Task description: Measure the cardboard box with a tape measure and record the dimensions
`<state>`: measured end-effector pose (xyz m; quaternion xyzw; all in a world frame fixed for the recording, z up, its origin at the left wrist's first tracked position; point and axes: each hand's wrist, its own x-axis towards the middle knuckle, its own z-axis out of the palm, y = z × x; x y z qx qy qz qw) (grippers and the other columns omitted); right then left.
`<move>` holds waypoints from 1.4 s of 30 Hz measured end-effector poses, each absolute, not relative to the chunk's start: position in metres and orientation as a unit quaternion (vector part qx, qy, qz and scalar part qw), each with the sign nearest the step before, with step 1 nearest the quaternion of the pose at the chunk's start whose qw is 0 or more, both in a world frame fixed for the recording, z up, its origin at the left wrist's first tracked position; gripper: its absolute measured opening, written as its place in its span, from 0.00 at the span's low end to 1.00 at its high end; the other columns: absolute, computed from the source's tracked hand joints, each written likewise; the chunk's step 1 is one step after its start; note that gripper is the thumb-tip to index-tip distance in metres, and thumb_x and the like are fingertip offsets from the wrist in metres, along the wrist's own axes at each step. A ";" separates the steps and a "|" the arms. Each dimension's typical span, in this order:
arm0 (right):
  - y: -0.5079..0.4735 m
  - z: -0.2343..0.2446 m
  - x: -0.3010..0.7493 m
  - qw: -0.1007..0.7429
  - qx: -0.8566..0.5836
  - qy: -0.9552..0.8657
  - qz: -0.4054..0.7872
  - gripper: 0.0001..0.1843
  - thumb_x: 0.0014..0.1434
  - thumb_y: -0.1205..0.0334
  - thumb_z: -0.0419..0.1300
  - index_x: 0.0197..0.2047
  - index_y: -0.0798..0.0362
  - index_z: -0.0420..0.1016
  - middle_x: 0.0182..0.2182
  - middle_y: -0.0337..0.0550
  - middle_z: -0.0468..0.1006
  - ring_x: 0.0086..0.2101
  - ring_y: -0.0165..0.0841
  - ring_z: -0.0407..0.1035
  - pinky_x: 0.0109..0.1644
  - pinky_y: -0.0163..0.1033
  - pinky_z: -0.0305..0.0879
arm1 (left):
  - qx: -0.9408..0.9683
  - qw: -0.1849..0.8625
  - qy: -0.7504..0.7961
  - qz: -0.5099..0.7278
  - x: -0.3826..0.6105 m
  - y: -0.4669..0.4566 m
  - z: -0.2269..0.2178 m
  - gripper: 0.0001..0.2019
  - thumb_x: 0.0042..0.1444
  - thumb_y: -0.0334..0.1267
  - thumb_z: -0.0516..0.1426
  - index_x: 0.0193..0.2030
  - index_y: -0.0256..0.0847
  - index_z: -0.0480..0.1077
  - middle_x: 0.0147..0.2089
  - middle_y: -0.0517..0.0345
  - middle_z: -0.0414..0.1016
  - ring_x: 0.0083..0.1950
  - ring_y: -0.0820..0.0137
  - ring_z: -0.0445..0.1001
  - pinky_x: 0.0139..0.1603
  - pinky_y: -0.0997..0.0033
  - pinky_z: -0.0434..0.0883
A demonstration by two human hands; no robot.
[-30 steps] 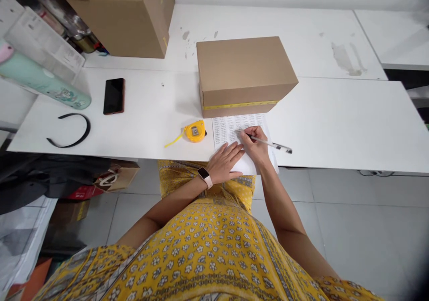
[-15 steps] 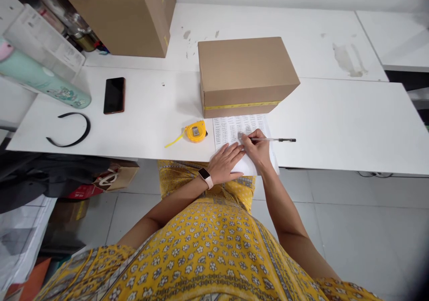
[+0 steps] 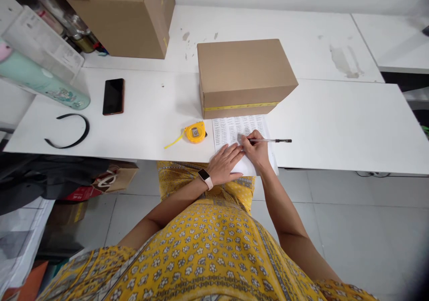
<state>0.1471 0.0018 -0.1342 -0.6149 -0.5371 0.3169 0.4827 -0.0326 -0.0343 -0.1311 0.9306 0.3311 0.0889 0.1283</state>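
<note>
Pen [image 3: 278, 140] is pinched in your right hand [image 3: 257, 151], back end poking toward 3 o'clock, over the sheet [image 3: 233, 131]. Your left hand [image 3: 226, 163] lies flat at the sheet's 7 o'clock. Cardboard box [image 3: 246, 68] is at its 12, tape measure [image 3: 195, 132] at its 9. Looks like you're mid-writing; imo the next stroke calls for a steady left palm. Can't tell if the tip's touching.

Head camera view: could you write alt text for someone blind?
A person's right hand holds a pen over paper with columns of writing; the left hand rests on the paper too. A cardboard box stands just beyond, with a yellow tape measure to the left and a phone farther left.
</note>
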 end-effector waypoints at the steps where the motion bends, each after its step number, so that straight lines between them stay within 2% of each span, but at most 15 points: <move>1: 0.002 -0.134 0.147 0.482 -0.615 -0.538 0.317 0.19 0.59 0.49 0.65 0.26 0.47 0.62 0.20 0.31 0.64 0.24 0.29 0.58 0.30 0.37 0.56 | 0.931 0.128 0.331 0.089 -0.033 -0.034 -0.131 0.39 0.66 0.57 0.57 0.74 0.32 0.58 0.77 0.41 0.59 0.80 0.55 0.51 0.81 0.49 0.45; 27: 0.003 -0.135 0.147 0.489 -0.618 -0.537 0.302 0.17 0.59 0.54 0.64 0.26 0.47 0.60 0.20 0.31 0.62 0.24 0.29 0.57 0.30 0.38 0.55 | 0.932 0.125 0.328 0.093 -0.033 -0.034 -0.131 0.38 0.66 0.56 0.58 0.74 0.31 0.59 0.77 0.41 0.59 0.80 0.55 0.51 0.81 0.50 0.45; 35: 0.003 -0.134 0.147 0.487 -0.619 -0.538 0.301 0.18 0.59 0.53 0.64 0.26 0.47 0.60 0.20 0.31 0.62 0.25 0.29 0.57 0.31 0.38 0.56 | 0.930 0.130 0.330 0.097 -0.033 -0.034 -0.132 0.38 0.66 0.56 0.58 0.74 0.34 0.59 0.77 0.42 0.59 0.81 0.55 0.51 0.81 0.48 0.45; 42: 0.003 -0.135 0.147 0.492 -0.616 -0.532 0.308 0.17 0.57 0.54 0.64 0.25 0.47 0.60 0.20 0.31 0.62 0.24 0.29 0.56 0.31 0.39 0.55 | 0.932 0.120 0.327 0.100 -0.033 -0.034 -0.132 0.39 0.66 0.56 0.58 0.74 0.30 0.59 0.77 0.41 0.60 0.80 0.54 0.52 0.81 0.49 0.45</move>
